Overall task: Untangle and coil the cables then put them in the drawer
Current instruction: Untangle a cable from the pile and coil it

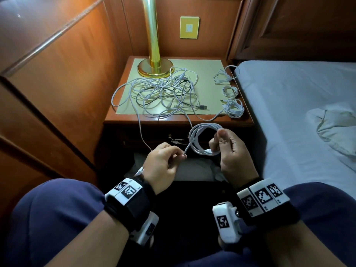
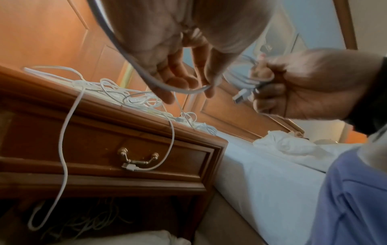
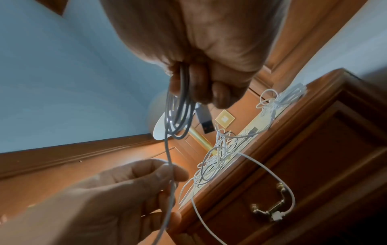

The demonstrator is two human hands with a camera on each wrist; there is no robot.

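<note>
White coil (image 1: 202, 140) gripped by right hands (image 1: 231, 151); left (image 1: 163, 160) pinches strand; wrist view shows, seemingly, closed drawer (image 2: 117, 149).

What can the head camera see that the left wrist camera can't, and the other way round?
Only the head view shows the brass lamp, the wall switch and three finished coils. Only the left wrist view shows the shut drawer, its handle and a plug dangling there. Both show the tangled cables, right hand gripping a coil, left hand pinching the strand.

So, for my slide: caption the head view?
Right hand holds a coil; left hand feeds cable beside the tangle.
</note>
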